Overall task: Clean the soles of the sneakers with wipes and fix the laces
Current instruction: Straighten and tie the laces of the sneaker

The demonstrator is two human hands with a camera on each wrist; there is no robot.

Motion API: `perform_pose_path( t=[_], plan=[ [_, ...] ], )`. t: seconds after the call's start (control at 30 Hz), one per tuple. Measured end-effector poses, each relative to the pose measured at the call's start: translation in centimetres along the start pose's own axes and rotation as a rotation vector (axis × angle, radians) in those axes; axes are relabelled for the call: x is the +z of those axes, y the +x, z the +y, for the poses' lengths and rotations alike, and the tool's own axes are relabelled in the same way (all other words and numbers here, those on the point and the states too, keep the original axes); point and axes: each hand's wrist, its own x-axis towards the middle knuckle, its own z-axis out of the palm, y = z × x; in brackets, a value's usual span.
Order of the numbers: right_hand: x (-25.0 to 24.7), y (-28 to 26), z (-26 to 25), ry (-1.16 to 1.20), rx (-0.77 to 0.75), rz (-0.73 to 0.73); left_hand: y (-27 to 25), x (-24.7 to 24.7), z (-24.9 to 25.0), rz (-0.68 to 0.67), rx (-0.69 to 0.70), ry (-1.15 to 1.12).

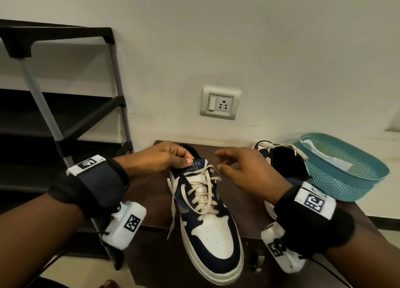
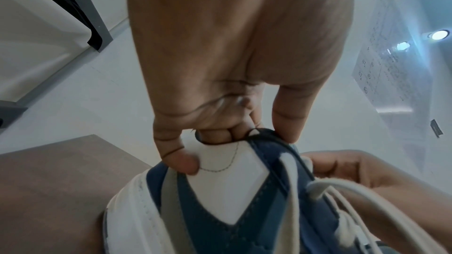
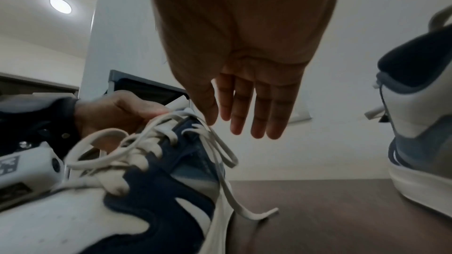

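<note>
The navy-and-white sneaker (image 1: 208, 220) lies on the dark wood-grain tabletop (image 1: 244, 201), toe toward the person and overhanging the near edge, its smooth white toe cap dotted with small holes above a thick pale rubber sole. Its flat cream laces (image 1: 201, 192) cross loosely up the front; one loose end hangs off the left side and another trails over the right side onto the tabletop. The left hand (image 1: 161, 158) holds the shoe at its opening, thumb on the printed tongue and fingers curled over the collar: a closed grip on the sneaker. The right hand (image 1: 243, 170) hovers just beside the top of the laces with fingers straight and relaxed, a wide grip holding nothing.

Behind the right wrist stands the second sneaker (image 1: 281, 160), same colours, its dark padded opening facing up, partly hidden by the hand and wrist strap. Just beyond it sits a teal perforated plastic basket (image 1: 355, 179) with a white sheet inside. At the left stands a black shelf rack (image 1: 65, 114) with grey tube posts. A white wall socket (image 1: 220, 103) is set in the plain wall above the tabletop.
</note>
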Motion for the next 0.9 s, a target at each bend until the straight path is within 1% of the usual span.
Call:
perform_pose_path(
  t=[0.13,0.23,0.3,0.33,0.37,0.4,0.47,0.5,0.53,0.57,0.6,0.67,0.73,0.77,0.83,0.87,0.9],
  plan=[
    [1.0,0.7,0.1,-0.028,-0.008,-0.009,-0.1,0.1,0.0,0.013,-0.003,-0.016],
    [0.4,0.5,-0.5,-0.039,-0.019,0.061,-0.3,0.5,0.4,0.004,0.003,0.0],
    [-0.7,-0.1,-1.2,0.012,-0.042,0.12,-0.4,0.7,0.5,0.003,0.01,0.01],
    [-1.3,-0.6,-1.7,0.056,-0.064,0.122,-0.4,0.7,0.5,0.002,0.013,0.011],
    [-2.0,-1.2,-2.1,0.105,-0.093,0.091,-0.3,0.6,0.5,0.002,0.014,0.013],
    [-2.6,-1.9,-2.5,0.152,-0.135,0.016,-0.3,0.6,0.5,0.004,0.012,0.015],
    [-3.2,-3.5,-3.5,0.216,-0.206,-0.231,-0.2,0.6,0.5,0.011,0.009,0.017],
    [-3.1,-4.2,-3.8,0.202,-0.224,-0.355,-0.3,0.7,0.5,0.012,0.011,0.015],
    [-2.7,-4.7,-4.0,0.159,-0.244,-0.443,-0.3,0.8,0.6,0.008,0.016,0.014],
    [-2.3,-5.0,-4.0,0.11,-0.269,-0.487,-0.3,0.8,0.6,0.004,0.02,0.013],
    [-1.9,-5.0,-4.0,0.084,-0.297,-0.493,-0.3,0.9,0.7,0.003,0.024,0.013],
    [-1.8,-4.6,-4.1,0.074,-0.354,-0.429,-0.4,0.9,0.7,0.01,0.026,0.014],
    [-2.3,-3.9,-4.1,0.075,-0.374,-0.287,-0.4,0.9,0.7,0.015,0.027,0.017],
    [-2.5,-3.4,-4.0,0.088,-0.355,-0.195,-0.4,0.8,0.7,0.013,0.029,0.02],
    [-2.7,-2.4,-3.2,0.121,-0.252,-0.022,-0.4,0.8,0.7,0.002,0.033,0.03],
    [-2.6,-1.8,-2.6,0.135,-0.184,0.031,-0.4,0.7,0.7,-0.002,0.035,0.039],
    [-2.3,-1.1,-2.0,0.143,-0.121,0.052,-0.4,0.7,0.6,-0.006,0.038,0.045]
  ],
)
